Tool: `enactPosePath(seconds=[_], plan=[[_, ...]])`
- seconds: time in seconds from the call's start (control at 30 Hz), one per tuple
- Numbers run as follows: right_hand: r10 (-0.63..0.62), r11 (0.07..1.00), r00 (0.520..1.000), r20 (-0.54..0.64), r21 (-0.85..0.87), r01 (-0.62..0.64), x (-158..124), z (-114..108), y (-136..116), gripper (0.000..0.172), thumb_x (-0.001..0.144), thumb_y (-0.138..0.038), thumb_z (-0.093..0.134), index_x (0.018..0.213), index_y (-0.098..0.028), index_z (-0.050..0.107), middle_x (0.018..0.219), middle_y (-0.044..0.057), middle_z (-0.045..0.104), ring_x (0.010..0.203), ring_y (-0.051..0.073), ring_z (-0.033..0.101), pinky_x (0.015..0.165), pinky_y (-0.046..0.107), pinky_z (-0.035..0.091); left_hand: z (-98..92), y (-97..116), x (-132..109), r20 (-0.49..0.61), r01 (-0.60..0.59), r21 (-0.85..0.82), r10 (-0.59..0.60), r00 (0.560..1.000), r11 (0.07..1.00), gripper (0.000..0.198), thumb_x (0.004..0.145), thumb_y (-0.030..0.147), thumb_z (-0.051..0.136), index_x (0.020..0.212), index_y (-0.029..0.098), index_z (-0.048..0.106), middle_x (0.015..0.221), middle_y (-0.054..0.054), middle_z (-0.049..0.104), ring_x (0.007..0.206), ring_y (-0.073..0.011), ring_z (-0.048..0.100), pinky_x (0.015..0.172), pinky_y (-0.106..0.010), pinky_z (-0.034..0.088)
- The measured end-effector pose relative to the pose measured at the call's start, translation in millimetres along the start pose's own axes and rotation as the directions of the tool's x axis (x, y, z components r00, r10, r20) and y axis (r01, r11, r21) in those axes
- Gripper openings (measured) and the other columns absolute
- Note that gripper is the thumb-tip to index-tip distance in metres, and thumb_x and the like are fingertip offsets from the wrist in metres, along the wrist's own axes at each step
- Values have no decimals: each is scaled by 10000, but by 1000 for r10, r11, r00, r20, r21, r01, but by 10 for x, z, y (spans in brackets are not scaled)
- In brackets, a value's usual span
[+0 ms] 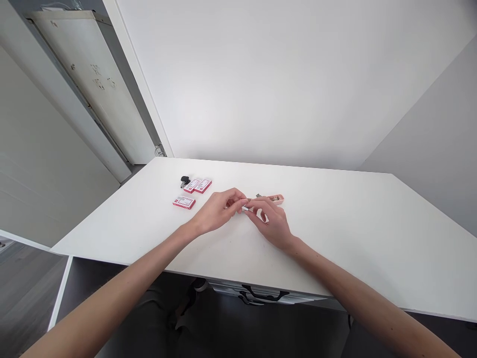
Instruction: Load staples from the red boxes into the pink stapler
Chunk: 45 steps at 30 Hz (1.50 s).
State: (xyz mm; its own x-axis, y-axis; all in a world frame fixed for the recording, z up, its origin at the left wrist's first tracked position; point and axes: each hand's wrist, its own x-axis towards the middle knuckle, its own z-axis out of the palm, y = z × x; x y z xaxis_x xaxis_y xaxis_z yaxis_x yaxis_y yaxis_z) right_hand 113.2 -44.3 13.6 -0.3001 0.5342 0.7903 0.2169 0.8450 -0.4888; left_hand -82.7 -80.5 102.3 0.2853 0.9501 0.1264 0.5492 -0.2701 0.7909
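My left hand and my right hand meet fingertip to fingertip over the middle of the white desk. Both are closed in a pinch around a small piece, pale with a greyish part, mostly covered by the fingers. Its kind cannot be made out. Just behind my right hand lies a narrow pink tray with small metallic pieces in it, partly hidden by the fingers. A small metallic bit shows at the tray's left end.
Two red-and-white small boxes lie side by side at the back left, next to a small black object. Another red-and-white box is nearer my left forearm. The white desk backs onto a wall. Dark drawer handles show below its front edge.
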Motion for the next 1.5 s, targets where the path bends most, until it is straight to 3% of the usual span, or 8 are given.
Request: enactPosePath(seconds=[0.4,0.6,0.73,0.83,0.97,1.23,1.37,1.5], plan=[[169,963,982,80,201,-182,45,-12,-103,117,1014,-358,646,1032,-251,688,933,41,768,734,170,706,548,314,570,80,-65,15,-63,-16,18,17,998,1000,299,1012,520,526,1128,261,619,814,3,679,764,-182,654,699,-307,510],[325,891,935,139,286,-352,71,-31,-104,133,965,-366,699,1029,-250,706,998,53,778,773,178,718,565,300,567,100,-64,5,-103,-13,-7,12,995,1000,284,1021,497,537,1144,249,602,835,3,673,770,-174,646,721,-304,507],[387,870,913,128,279,-407,87,-67,-64,150,956,-386,716,1030,-256,712,1053,60,770,802,184,725,584,305,565,92,-131,5,-201,23,48,-13,980,999,306,1034,517,508,1123,240,604,857,-9,670,759,-176,618,709,-312,493],[407,896,913,40,179,-407,104,-115,-13,133,954,-373,733,1031,-266,720,1021,39,774,746,166,709,666,336,570,51,-284,16,-271,-20,204,76,960,979,299,1044,492,489,1056,229,632,991,-53,686,905,-213,624,816,-354,506],[379,925,922,-77,72,-374,133,-179,71,123,964,-376,716,1031,-274,739,1033,40,761,784,183,686,644,340,525,-22,-554,17,-235,-92,342,180,955,935,274,1029,460,522,1079,230,662,1150,-86,669,1134,-265,596,1044,-435,456],[367,930,925,-96,3,-368,148,-263,194,136,977,-362,683,1048,-290,775,1089,47,771,915,218,699,717,379,586,-128,-842,-40,-87,46,216,-28,996,975,426,1006,595,519,1175,241,688,1136,-54,717,939,-213,643,797,-339,499],[345,937,935,-86,-29,-349,150,-287,229,145,980,-362,676,1060,-314,788,1107,58,778,1100,272,674,681,394,627,-148,-862,-43,-88,100,209,-83,993,973,441,983,604,547,1180,243,706,1060,-45,723,857,-198,627,743,-328,482],[312,948,949,-46,-60,-314,147,-291,272,147,990,-356,668,1068,-329,790,1089,53,788,1120,285,630,713,432,650,-153,-868,-30,-103,107,190,-89,991,976,412,987,572,539,1155,245,728,1059,-46,723,875,-199,629,758,-325,481]])
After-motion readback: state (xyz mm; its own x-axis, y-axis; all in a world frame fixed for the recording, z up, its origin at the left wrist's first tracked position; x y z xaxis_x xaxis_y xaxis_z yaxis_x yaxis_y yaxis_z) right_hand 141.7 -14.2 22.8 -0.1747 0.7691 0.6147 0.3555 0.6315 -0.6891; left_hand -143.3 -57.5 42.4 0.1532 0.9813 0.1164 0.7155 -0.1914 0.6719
